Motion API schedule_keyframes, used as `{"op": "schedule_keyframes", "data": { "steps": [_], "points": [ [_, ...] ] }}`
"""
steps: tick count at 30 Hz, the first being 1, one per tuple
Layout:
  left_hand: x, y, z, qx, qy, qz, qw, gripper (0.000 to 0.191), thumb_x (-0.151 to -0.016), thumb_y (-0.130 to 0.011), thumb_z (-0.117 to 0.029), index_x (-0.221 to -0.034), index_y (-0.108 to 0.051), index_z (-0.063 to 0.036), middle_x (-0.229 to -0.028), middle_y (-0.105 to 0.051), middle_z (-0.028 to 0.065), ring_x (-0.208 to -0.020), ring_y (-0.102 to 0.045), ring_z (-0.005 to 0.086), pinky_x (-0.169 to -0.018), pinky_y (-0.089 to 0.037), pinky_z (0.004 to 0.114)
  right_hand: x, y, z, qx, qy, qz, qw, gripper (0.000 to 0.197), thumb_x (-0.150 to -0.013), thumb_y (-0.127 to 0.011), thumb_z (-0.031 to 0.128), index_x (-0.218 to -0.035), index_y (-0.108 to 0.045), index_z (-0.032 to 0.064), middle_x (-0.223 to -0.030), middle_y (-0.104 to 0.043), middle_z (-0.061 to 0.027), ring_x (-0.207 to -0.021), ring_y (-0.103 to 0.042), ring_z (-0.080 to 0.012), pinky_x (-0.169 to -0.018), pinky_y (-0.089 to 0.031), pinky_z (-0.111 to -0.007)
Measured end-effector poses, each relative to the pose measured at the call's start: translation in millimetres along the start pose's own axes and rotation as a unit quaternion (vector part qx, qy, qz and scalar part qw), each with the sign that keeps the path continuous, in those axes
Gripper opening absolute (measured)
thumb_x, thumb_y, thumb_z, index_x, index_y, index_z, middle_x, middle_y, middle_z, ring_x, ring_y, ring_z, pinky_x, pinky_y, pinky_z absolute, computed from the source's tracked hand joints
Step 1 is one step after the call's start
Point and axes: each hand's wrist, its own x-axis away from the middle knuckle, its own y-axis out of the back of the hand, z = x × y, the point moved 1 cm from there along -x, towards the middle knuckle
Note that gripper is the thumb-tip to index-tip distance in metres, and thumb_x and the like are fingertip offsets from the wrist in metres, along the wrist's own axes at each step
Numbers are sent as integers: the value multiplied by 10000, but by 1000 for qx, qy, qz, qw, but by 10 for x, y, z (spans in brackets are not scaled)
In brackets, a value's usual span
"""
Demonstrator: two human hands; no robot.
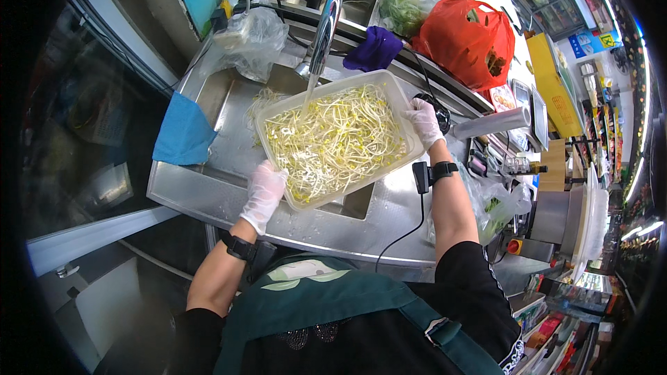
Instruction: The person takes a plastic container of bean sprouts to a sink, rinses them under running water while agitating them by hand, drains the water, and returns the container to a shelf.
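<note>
A translucent plastic tub [355, 190] full of bean sprouts [338, 135] is held over a stainless steel sink [221, 114]. Water runs into it from a chrome faucet [326, 31]. My left hand [264, 187], in a clear disposable glove, grips the tub's near left side. On the far right corner, my right hand [424, 119], gloved likewise, is closed around the rim. More sprouts [263, 107] lie in the basin to the left of the tub, partly hidden by it.
A blue cloth [183, 130] drapes over the sink's left edge, and a purple cloth [373, 49] lies behind the faucet. Beyond stands a red plastic bag [466, 41] beside a clear bag of greens [404, 8]. Right of the sink lies a roll of plastic film [492, 122].
</note>
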Motion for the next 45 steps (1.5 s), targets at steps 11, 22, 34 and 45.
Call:
{"op": "schedule_keyframes", "data": {
  "steps": [11, 22, 34, 45],
  "points": [
    [16, -368, -137, 18, 14, -25, 999, 235, -821, -695, -176, -976, -674, 0, -847, -708, 200, -793, -697, 336, -708, -530, 400, -316, 76, 46, 207, 56, -54, 975, 166, -782, -681, 117, -915, -652, 22, -741, -616, -99, -680, -577, -182, -666, -490, -336],
    [53, -342, -171, 12, 23, -9, 1000, 240, -845, -656, -76, -1059, -667, 32, -910, -724, 135, -778, -669, 186, -713, -517, 328, 688, -1099, 978, 461, 313, 347, 754, 869, -736, -777, 440, -1487, -353, 330, -1568, -225, -163, -1450, -176, -401, -1106, -221, -672],
    [53, -377, -131, 48, 4, -12, 999, 258, -824, -672, -162, -1017, -687, 7, -888, -709, 209, -819, -692, 331, -732, -520, 395, 584, -1443, 733, 522, 282, 310, 743, 868, -813, -658, 553, -1530, -237, 307, -1603, -101, -185, -1444, -104, -492, -1046, -168, -770],
    [114, -317, -192, 48, -3, -23, 999, 248, -797, -660, -150, -993, -698, -4, -874, -705, 221, -812, -691, 347, -718, -520, 395, 478, -895, 933, 331, 257, 176, 891, 867, -775, -776, 309, -1503, -326, 177, -1529, -272, -267, -1422, -204, -483, -1152, -253, -526]
  ]
}}
